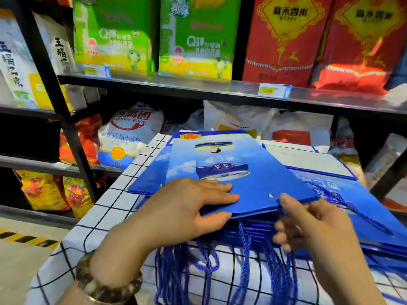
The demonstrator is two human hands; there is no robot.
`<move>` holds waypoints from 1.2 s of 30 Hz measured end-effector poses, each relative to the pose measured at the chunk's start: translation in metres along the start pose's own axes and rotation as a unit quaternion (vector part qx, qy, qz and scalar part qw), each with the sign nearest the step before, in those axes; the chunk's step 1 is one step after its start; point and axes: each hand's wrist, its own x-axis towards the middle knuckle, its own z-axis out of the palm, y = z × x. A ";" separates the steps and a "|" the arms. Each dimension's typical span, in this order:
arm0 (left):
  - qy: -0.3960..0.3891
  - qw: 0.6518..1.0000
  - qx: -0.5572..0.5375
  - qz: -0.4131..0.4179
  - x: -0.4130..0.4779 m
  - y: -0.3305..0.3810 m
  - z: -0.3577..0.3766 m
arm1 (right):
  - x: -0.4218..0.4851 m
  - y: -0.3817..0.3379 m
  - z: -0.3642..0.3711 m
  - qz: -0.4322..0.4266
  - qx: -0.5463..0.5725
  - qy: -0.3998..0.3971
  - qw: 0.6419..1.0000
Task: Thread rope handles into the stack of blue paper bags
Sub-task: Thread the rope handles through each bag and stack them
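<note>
A stack of flat blue paper bags (253, 172) lies on a white cloth with a black grid (105, 208). The top bag shows a sky picture and two small handle holes near its front edge. My left hand (187, 208) grips that front edge, fingers on top and thumb beneath. My right hand (308, 225) pinches the edge beside the right hole (271, 195), thumb on top; whether it holds a rope end is hidden. Blue twisted rope handles (220, 267) hang in loops from the bags underneath, over the table's front.
More blue bags (363, 208) with rope lie spread to the right. A black metal shelf (198, 89) behind the table carries green and red rice bags (284, 40); flour sacks (130, 137) sit on lower shelves. A yellow-black floor stripe (26, 238) is at left.
</note>
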 end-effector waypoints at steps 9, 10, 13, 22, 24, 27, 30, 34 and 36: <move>-0.043 0.999 0.029 0.009 -0.001 0.003 -0.005 | 0.000 -0.032 0.014 -0.275 -0.397 -0.011 0.875; -0.034 0.999 0.025 0.010 -0.002 0.005 -0.005 | 0.004 -0.033 0.023 -0.276 -0.438 -0.045 0.855; 0.040 0.999 -0.008 -0.011 -0.011 0.003 -0.009 | 0.021 -0.028 0.039 -0.232 -0.530 -0.142 0.803; 0.216 0.964 -0.089 -0.124 -0.065 -0.015 0.005 | 0.032 -0.012 0.044 -0.153 -0.541 -0.191 0.805; 0.192 0.974 -0.034 -0.118 -0.069 -0.015 0.005 | 0.033 -0.010 0.045 -0.151 -0.536 -0.183 0.810; 0.204 0.970 -0.007 -0.135 -0.071 -0.011 -0.001 | 0.035 -0.009 0.044 -0.157 -0.536 -0.182 0.809; 0.198 0.970 0.037 -0.136 -0.073 -0.005 -0.004 | 0.034 -0.008 0.044 -0.169 -0.534 -0.174 0.810; 0.227 0.960 -0.078 -0.142 -0.074 0.012 -0.011 | 0.034 -0.007 0.044 -0.184 -0.531 -0.162 0.811; 0.241 0.929 -0.239 -0.148 -0.067 0.028 -0.016 | 0.036 -0.005 0.045 -0.194 -0.536 -0.154 0.807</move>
